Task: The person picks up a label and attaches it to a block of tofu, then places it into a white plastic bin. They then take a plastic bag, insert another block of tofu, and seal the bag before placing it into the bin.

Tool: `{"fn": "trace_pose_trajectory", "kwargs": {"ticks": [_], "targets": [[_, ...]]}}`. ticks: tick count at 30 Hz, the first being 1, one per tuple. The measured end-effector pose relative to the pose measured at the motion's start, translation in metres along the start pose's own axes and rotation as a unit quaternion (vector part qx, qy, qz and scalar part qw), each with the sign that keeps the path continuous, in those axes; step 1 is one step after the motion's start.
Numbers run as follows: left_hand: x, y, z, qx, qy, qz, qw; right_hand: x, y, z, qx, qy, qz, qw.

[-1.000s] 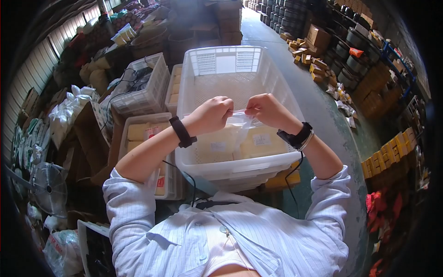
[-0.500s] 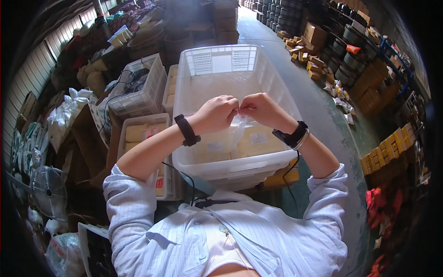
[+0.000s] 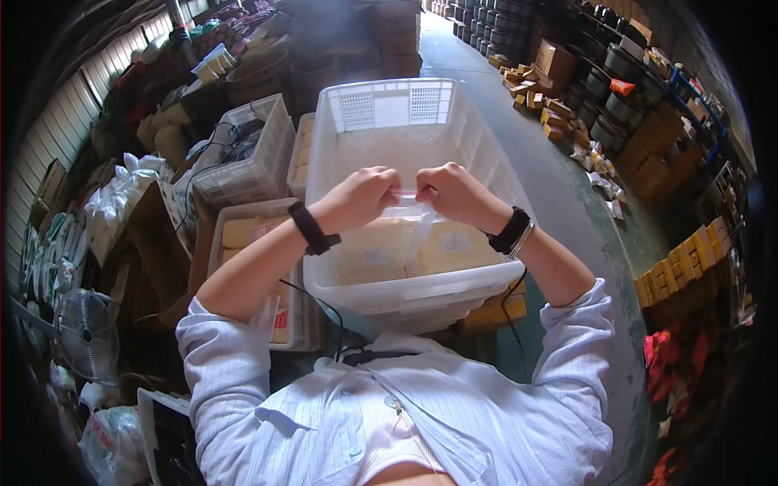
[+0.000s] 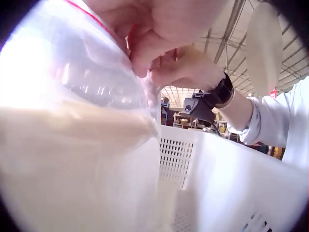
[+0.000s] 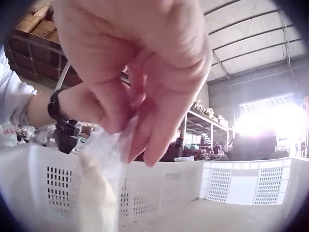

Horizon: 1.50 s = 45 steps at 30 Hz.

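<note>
A clear plastic bag [image 4: 116,92] with a red line along its top edge and pale cream contents stands between my hands. My left hand [image 3: 362,197] pinches its top edge between thumb and fingers. A little to the right, my right hand [image 3: 463,194] pinches the same edge, as the right wrist view of the bag [image 5: 99,179] shows. Both hands are above the near half of a white plastic crate [image 3: 421,287]. Below them in the crate lie cream-coloured packs with white labels [image 3: 455,241].
To the left stand a crate of cream packs [image 3: 235,212] and another white crate [image 3: 251,158] holding dark items and cables. An open cardboard box [image 3: 158,259] and a fan [image 3: 85,334] are farther left. Yellow boxes [image 3: 689,263] line the floor at right.
My hands came together at the bag's top edge half a second ago. Now they are apart again, the left hand having slid leftward, both still pinching the bag.
</note>
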State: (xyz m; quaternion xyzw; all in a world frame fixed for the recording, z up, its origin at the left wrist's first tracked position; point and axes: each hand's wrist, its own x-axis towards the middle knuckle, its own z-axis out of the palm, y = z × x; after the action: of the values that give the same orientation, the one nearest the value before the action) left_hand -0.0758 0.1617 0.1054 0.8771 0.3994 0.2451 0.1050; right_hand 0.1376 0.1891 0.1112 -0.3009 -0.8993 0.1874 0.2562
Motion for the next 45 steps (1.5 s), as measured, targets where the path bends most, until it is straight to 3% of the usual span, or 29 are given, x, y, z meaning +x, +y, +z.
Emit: {"fn": "trace_pose_trajectory", "kwargs": {"ticks": [3, 6, 7, 10, 11, 14, 17, 20, 21, 22, 25, 26, 28, 29, 32, 33, 35, 36, 37, 38, 40, 41, 43, 44, 45], "targets": [[-0.017, -0.013, -0.014, 0.032, -0.011, -0.028, 0.999, -0.004, 0.003, -0.007, 0.069, -0.080, 0.077, 0.991], [-0.025, -0.012, -0.021, 0.013, -0.009, -0.033, 0.999, -0.001, 0.010, -0.005, 0.123, -0.057, -0.001, 0.991], [-0.026, -0.011, -0.025, -0.004, -0.014, -0.033, 0.999, -0.001, 0.008, -0.010, 0.069, -0.064, -0.008, 0.996], [-0.039, -0.016, -0.043, -0.022, -0.057, -0.091, 0.994, -0.006, 0.010, -0.015, 0.080, -0.062, 0.034, 0.994], [-0.041, -0.020, -0.041, -0.007, -0.043, -0.051, 0.998, -0.003, 0.011, -0.016, 0.073, -0.053, 0.023, 0.996], [-0.043, -0.015, -0.050, -0.017, -0.075, -0.119, 0.990, 0.002, 0.012, -0.010, 0.055, -0.037, -0.006, 0.998], [-0.034, -0.004, -0.049, 0.001, -0.105, -0.087, 0.991, 0.008, 0.006, -0.011, 0.026, -0.029, -0.046, 0.998], [-0.021, -0.010, -0.017, -0.003, -0.149, -0.043, 0.988, 0.020, -0.008, -0.006, 0.006, -0.020, -0.095, 0.995], [-0.013, 0.007, -0.018, -0.005, -0.214, -0.143, 0.966, 0.025, -0.009, -0.006, -0.002, -0.013, -0.102, 0.995], [-0.015, 0.002, -0.012, -0.013, -0.169, -0.145, 0.975, 0.029, -0.009, -0.007, -0.009, -0.006, -0.108, 0.994], [-0.024, -0.013, -0.005, -0.044, -0.069, -0.179, 0.980, 0.034, 0.009, -0.008, 0.112, 0.030, 0.003, 0.993], [-0.028, -0.021, -0.005, -0.184, -0.026, -0.185, 0.965, 0.034, 0.021, -0.008, 0.113, -0.013, 0.034, 0.993], [-0.038, -0.032, 0.000, -0.451, 0.061, -0.189, 0.870, 0.033, 0.048, 0.001, 0.118, -0.104, 0.099, 0.983], [-0.039, -0.030, -0.004, -0.472, 0.066, -0.215, 0.852, 0.035, 0.056, 0.007, 0.101, -0.204, 0.136, 0.964], [-0.044, -0.059, 0.018, -0.490, 0.092, -0.344, 0.796, 0.039, 0.055, 0.033, 0.245, -0.301, 0.142, 0.911], [-0.046, -0.060, 0.018, -0.511, 0.028, -0.353, 0.783, 0.042, 0.062, 0.046, 0.274, -0.317, 0.170, 0.892], [-0.051, -0.060, 0.017, -0.547, -0.094, -0.365, 0.747, 0.052, 0.082, 0.066, 0.206, -0.410, 0.162, 0.874], [-0.052, -0.049, 0.010, -0.507, -0.062, -0.399, 0.761, 0.058, 0.091, 0.075, 0.170, -0.455, 0.154, 0.861], [-0.052, -0.027, -0.003, -0.465, -0.029, -0.434, 0.771, 0.055, 0.097, 0.087, 0.282, -0.469, 0.191, 0.815], [-0.055, -0.010, -0.016, -0.422, 0.002, -0.469, 0.776, 0.057, 0.095, 0.097, 0.265, -0.482, 0.210, 0.808], [-0.073, -0.015, -0.032, -0.480, 0.064, -0.374, 0.791, 0.063, 0.090, 0.115, 0.228, -0.505, 0.246, 0.796], [-0.082, -0.012, -0.041, -0.483, 0.106, -0.349, 0.796, 0.066, 0.089, 0.127, 0.200, -0.507, 0.215, 0.810], [-0.104, 0.001, -0.068, -0.483, 0.187, -0.310, 0.798, 0.071, 0.068, 0.131, 0.018, -0.507, 0.116, 0.854], [-0.129, 0.008, -0.078, -0.480, 0.236, -0.305, 0.788, 0.077, 0.053, 0.140, -0.074, -0.509, 0.051, 0.856], [-0.144, 0.016, -0.081, -0.453, 0.271, -0.303, 0.794, 0.092, 0.048, 0.143, -0.121, -0.550, 0.027, 0.826]]}}
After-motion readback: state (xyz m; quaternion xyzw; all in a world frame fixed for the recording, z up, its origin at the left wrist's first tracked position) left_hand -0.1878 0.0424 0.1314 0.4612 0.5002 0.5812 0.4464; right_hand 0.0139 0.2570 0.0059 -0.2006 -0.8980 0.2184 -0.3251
